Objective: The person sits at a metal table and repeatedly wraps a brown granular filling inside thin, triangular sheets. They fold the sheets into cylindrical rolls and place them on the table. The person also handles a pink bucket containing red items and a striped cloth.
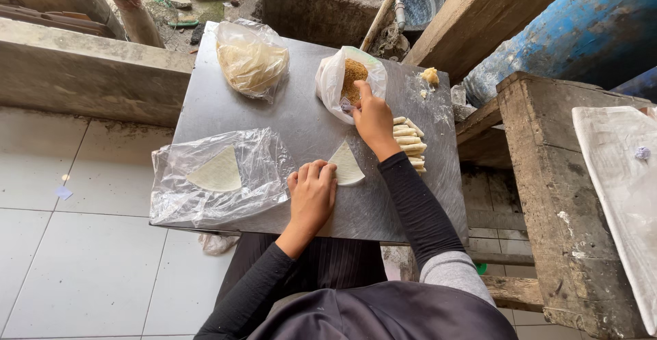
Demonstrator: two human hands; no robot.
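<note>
Two hands are working on the worktop (pixel 274 118): your left hand (pixel 312 196) is pressing flat on the wrapper (pixel 346 165) near the front edge, while your right hand (pixel 373 118), just beyond it, is pinching filling (pixel 353 76) in the bag (pixel 330 80) toward the far edge.

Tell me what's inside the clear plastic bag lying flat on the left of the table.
The clear plastic bag holds a pale wedge-shaped wrapper sheet. Whether more sheets are stacked beneath it cannot be seen, since the top one covers them.
</note>
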